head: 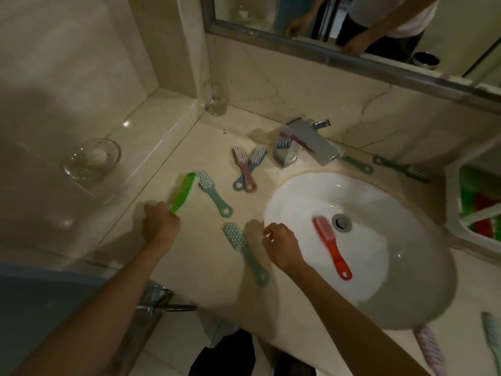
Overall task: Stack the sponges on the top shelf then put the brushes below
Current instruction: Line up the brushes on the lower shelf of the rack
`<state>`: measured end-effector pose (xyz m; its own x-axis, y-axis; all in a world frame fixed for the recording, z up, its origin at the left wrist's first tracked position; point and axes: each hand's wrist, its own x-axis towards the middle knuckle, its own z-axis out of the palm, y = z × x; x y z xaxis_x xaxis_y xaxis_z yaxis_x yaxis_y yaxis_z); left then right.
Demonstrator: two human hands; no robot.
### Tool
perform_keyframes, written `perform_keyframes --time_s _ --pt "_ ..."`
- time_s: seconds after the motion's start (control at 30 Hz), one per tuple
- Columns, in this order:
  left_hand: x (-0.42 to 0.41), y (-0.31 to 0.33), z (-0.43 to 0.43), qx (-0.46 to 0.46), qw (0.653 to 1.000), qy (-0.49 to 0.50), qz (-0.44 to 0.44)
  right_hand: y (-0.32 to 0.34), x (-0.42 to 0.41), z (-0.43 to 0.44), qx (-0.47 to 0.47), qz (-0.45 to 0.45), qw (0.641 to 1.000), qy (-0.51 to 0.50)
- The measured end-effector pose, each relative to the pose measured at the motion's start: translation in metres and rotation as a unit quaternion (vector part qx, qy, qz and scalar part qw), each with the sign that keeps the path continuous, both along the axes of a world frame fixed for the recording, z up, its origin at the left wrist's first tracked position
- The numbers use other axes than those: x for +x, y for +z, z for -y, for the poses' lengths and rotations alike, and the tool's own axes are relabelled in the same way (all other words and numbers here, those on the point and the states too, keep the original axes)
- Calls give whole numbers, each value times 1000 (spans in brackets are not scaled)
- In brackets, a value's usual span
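Note:
My left hand (160,224) grips the handle end of a bright green brush (182,191) over the left of the counter. My right hand (282,244) hovers with loosely curled fingers, holding nothing, just right of a pale teal brush (244,253) lying on the counter. Another teal brush (213,191) lies beside the green one. A pink brush (244,168) and a blue brush (250,166) lie crossed near the tap. A red brush (331,246) lies in the sink (379,267). Dark teal brushes (401,167) lie behind the basin. A white rack (477,202) at the right edge holds green and red sponges.
A chrome tap (306,143) stands behind the basin. Two glass vessels (90,158) (215,97) stand on the raised ledge at left. A mirror (352,28) hangs above. Two more brushes (431,351) lie at the bottom right.

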<state>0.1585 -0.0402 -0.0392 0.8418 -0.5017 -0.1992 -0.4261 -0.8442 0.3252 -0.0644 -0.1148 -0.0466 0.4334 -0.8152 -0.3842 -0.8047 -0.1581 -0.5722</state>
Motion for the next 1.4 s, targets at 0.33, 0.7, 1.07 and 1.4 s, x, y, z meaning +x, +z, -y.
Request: perform_keyframes --time_s 0.33,0.7,1.07,1.4 --pt "-128 38 67 -169 957 -99 -213 -41 -106 47 55 -40 988 -140" --pt "-231 -19 111 -28 939 -146 -310 -117 -175 86 116 -103 977 -147" --pt "-245 -32 112 -6 960 -186 -209 -118 -177 89 91 -165 978 -93" --pt "-277 36 131 -64 928 -325 -168 -12 -233 82 -48 -21 963 -265"
